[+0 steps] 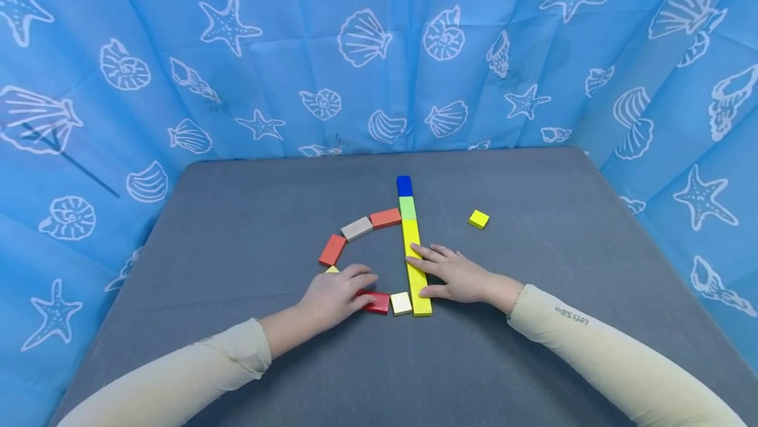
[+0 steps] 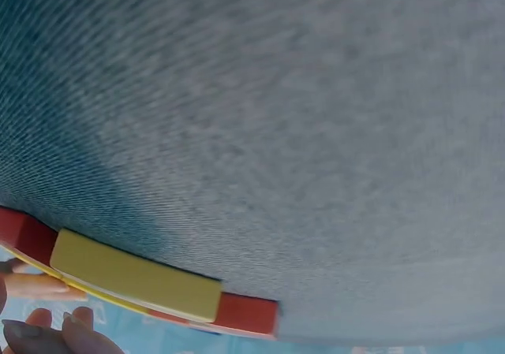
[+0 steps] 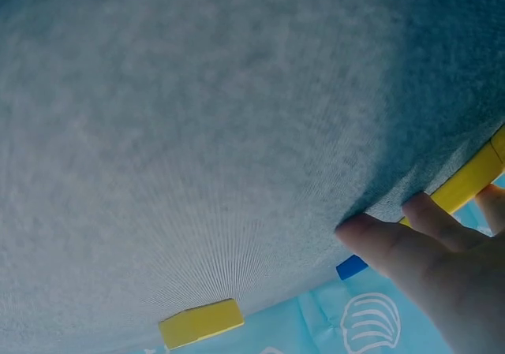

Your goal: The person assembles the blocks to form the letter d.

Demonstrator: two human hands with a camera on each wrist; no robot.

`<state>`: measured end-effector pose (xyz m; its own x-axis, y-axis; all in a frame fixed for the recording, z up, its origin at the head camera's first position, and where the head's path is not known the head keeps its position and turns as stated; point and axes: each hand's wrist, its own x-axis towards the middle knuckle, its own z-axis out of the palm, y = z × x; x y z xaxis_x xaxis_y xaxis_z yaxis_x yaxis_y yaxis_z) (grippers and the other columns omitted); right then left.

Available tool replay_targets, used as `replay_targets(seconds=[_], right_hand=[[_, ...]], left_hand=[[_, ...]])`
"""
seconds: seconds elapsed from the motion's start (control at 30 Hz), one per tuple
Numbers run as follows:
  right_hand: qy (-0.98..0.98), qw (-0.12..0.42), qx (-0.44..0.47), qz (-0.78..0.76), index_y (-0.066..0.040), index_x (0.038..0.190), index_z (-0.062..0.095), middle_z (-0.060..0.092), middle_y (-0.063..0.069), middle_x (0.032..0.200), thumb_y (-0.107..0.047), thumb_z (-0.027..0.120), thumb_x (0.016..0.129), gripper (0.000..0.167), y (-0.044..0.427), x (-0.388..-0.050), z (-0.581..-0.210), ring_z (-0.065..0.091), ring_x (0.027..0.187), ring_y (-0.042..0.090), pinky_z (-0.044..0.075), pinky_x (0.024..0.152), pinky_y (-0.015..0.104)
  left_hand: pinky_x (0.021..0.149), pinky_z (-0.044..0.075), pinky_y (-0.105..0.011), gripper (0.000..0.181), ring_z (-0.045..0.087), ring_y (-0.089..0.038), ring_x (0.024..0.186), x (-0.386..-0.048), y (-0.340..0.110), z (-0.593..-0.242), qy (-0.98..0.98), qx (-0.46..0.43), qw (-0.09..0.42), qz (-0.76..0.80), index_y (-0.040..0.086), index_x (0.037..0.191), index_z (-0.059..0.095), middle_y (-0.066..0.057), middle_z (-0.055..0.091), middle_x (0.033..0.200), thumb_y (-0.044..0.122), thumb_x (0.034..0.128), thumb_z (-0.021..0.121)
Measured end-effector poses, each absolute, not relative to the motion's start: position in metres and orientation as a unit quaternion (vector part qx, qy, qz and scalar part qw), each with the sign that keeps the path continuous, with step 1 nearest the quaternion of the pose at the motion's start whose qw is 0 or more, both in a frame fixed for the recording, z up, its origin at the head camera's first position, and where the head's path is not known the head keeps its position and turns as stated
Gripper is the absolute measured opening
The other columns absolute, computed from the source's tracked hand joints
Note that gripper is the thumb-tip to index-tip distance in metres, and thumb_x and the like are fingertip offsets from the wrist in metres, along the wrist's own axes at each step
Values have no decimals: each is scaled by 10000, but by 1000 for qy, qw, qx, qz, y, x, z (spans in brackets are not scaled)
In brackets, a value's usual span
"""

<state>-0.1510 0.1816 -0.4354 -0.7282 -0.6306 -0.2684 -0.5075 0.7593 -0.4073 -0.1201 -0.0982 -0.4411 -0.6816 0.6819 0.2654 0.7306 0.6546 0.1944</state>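
In the head view, several blocks form a curve that meets a straight upright row. My left hand (image 1: pixel 339 297) is over the curve's lower left, its thumb at a red block (image 1: pixel 379 303) and its fingers loosely bent. It partly covers a pale yellow block (image 1: pixel 333 270). A cream block (image 1: pixel 401 303) sits between the red one and the yellow bars (image 1: pixel 419 282). My right hand (image 1: pixel 458 276) has its fingers spread, with fingertips touching the yellow bars. Above these come a light green block (image 1: pixel 407 208) and a blue block (image 1: pixel 404 186).
Two orange-red blocks (image 1: pixel 332 250) and a greyish wooden block (image 1: pixel 356 229) make the curve's upper part. A loose yellow block (image 1: pixel 478 219) lies to the right, apart from the rest. Blue shell-print curtains (image 1: pixel 355 98) hang around the grey table (image 1: pixel 266 210).
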Motion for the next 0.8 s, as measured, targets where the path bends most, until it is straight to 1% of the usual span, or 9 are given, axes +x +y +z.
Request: replay_targets(seconds=[0.07,0.2,0.33,0.4,0.47,0.57,0.63,0.67,0.8], right_hand=[[916,202,-308,-159,-160,1512,372,207,69,1602,-428,621,933,685,182,-151,-435,229,1402,438,222,1020,710],[915,204,-308,-164,-151,1510,375,207,79,1601,-423,624,932,685,181,-151,-434,231,1397,447,219,1020,711],[910,202,-311,-184,-144,1516,359,188,92,1604,-429,624,931,702,183,-152,-433,246,1396,428,247,1045,661],[906,204,-309,-205,-142,1523,340,167,97,1609,-416,630,932,714,186,-153,-432,245,1406,405,263,1066,613],[901,207,-304,-228,-137,1530,320,154,107,1610,-401,640,931,728,191,-154,-430,241,1415,390,285,1072,578],[900,202,-292,-253,-115,1530,315,170,133,1602,-342,673,920,742,200,-157,-425,252,1413,391,307,1062,573],[905,177,-290,-257,-90,1517,338,213,157,1583,-287,700,907,737,208,-161,-421,288,1393,399,328,1044,579],[908,157,-292,-256,-71,1505,357,244,174,1568,-256,713,898,727,212,-163,-420,311,1379,405,340,1034,581],[924,60,-303,-225,-26,1444,449,356,202,1506,-161,763,848,687,233,-173,-416,390,1312,415,375,1004,576]], left_hand=[[490,416,-168,392,674,-119,762,-120,-101,-441,-908,-382,83,-148,117,1179,707,-58,660,1131,323,849,760],[463,369,-153,407,670,-120,790,-121,-106,-441,-910,-375,91,-155,106,1186,701,-62,658,1131,312,842,769],[428,305,-170,461,618,-111,655,-122,-111,-439,-917,-359,92,-151,88,1227,673,-72,645,1161,325,843,767],[433,321,-199,537,614,-127,660,-123,-114,-438,-930,-331,73,-141,78,1285,632,-88,622,1221,361,847,757],[472,390,-239,642,644,-169,749,-124,-118,-437,-948,-290,37,-128,63,1354,570,-114,581,1303,416,847,743],[572,487,-320,778,649,-253,987,-126,-125,-437,-967,-231,-19,-110,59,1434,478,-141,492,1422,490,835,725],[589,495,-344,840,652,-269,953,-128,-129,-437,-972,-206,-45,-108,64,1465,434,-142,438,1472,518,820,724],[605,503,-355,860,651,-278,963,-129,-131,-437,-972,-199,-55,-108,67,1476,415,-141,412,1494,525,816,724],[613,497,-360,874,648,-280,867,-135,-137,-437,-972,-188,-81,-111,97,1495,391,-115,347,1538,533,812,720]])
